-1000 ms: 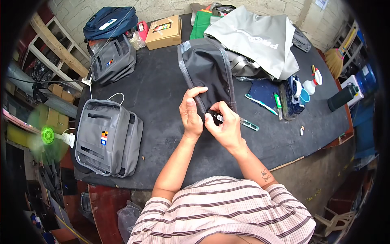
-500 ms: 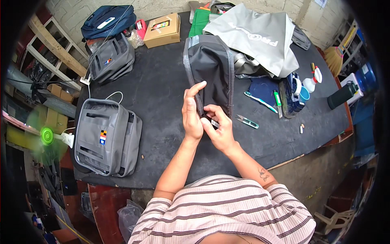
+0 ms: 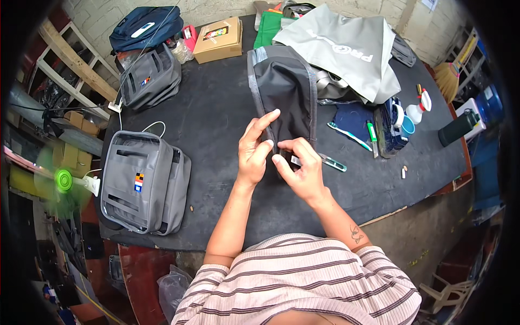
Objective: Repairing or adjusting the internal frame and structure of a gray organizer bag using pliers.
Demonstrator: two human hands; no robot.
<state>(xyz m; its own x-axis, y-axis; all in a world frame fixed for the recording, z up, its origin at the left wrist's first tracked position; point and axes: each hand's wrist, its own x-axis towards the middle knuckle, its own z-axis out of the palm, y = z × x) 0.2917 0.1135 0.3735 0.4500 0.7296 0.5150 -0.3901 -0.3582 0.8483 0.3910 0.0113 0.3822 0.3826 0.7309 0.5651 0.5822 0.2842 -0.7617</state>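
A black fabric bag piece with grey bound edges (image 3: 286, 89) lies in front of me on the dark table, its far end flat and its near end lifted. My left hand (image 3: 254, 154) grips its left near edge, index finger stretched along the fabric and thumb bent in. Close beside it, my right hand (image 3: 303, 168) pinches the near edge between thumb and fingers. A small pale tag partly shows by the right fingers. Green-handled thread snips (image 3: 333, 163) lie just past my right hand, their blades partly hidden by it.
Grey bags (image 3: 138, 184) stand at the left, with another grey bag (image 3: 149, 78) behind. A cardboard box (image 3: 218, 43) and a large grey sheet bag (image 3: 341, 49) lie at the back. Toothbrush (image 3: 349, 136), cutter (image 3: 372, 138) and spray bottle (image 3: 417, 108) are at the right. A fan (image 3: 64, 181) spins at the left.
My hands have moved slightly apart at the near edge, the left thumb bending in. The right hand has shifted right and now covers part of the snips.
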